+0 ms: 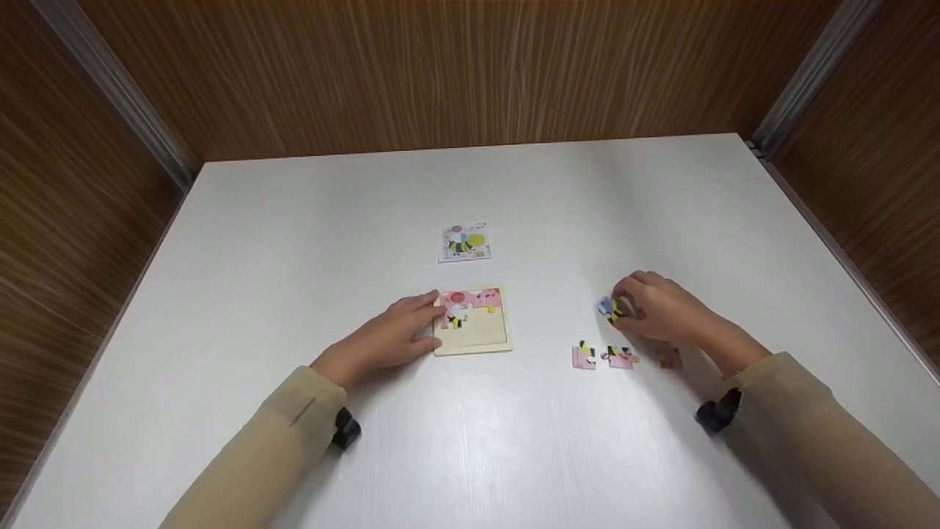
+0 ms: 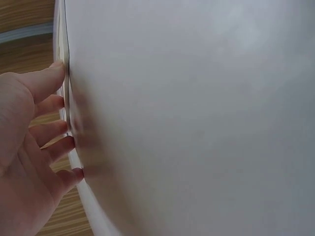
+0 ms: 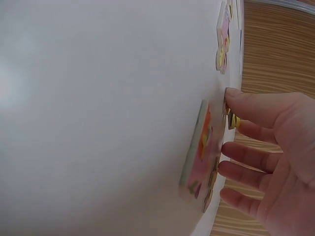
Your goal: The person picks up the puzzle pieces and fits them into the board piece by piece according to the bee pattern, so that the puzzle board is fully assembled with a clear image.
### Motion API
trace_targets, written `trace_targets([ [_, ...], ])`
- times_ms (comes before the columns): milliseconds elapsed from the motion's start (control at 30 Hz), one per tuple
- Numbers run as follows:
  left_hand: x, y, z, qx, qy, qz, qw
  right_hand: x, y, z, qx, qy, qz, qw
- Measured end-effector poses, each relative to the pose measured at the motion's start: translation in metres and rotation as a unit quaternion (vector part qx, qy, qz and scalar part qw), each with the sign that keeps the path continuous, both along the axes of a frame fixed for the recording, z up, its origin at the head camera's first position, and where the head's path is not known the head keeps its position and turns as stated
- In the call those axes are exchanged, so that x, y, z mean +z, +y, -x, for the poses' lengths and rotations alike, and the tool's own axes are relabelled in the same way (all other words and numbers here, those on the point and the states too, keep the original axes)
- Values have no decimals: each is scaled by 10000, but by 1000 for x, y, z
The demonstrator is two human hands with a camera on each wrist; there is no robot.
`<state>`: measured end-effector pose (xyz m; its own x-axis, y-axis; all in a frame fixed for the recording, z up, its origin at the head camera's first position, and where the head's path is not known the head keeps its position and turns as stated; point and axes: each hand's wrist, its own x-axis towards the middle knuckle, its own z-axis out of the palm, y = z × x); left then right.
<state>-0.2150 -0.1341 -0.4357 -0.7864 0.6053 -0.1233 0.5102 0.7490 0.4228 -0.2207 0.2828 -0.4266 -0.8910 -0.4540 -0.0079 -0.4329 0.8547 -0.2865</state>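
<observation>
My left hand (image 1: 393, 334) rests at the left edge of a shallow wooden puzzle tray (image 1: 474, 344), thumb and fingertips spread along its side. Joined pieces with a pink background (image 1: 477, 297) line the tray's top and left, showing part of a bee; bare wood shows at lower right. To the right, my right hand (image 1: 664, 308) pinches a blue, yellow and black puzzle piece (image 1: 608, 308) between thumb and index finger, at or just above the table. Nearer me lie a pink corner piece (image 1: 584, 357), a pink-and-black piece (image 1: 620, 358) and one (image 1: 668, 358) partly hidden by my wrist.
Behind the tray, a square picture card (image 1: 465, 244) with a bee lies flat on the white table (image 1: 330, 235). Wood-grain panels (image 1: 470, 73) stand at the back and both sides. Another piece (image 3: 211, 182) lies under my right fingers in the right wrist view.
</observation>
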Motion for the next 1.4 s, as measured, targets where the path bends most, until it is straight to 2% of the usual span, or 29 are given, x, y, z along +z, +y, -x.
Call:
trace_targets([
  [433, -1, -1, 1, -75, 50, -4, 10000, 1, -4, 5, -121, -248, 355, 9990],
  [667, -1, -1, 1, -80, 38, -62, 9999, 2, -6, 6, -75, -307, 392, 9987],
  [867, -2, -1, 1, -56, 4, -38, 10000, 1, -8, 9, -82, -428, 621, 9971],
  [1033, -2, -1, 1, -41, -1, -46, 10000, -1, -9, 11, -112, -536, 569, 9969],
  [1400, -1, -1, -1, -56, -29, -28, 10000, -2, -6, 9, 114, -554, 493, 9972],
])
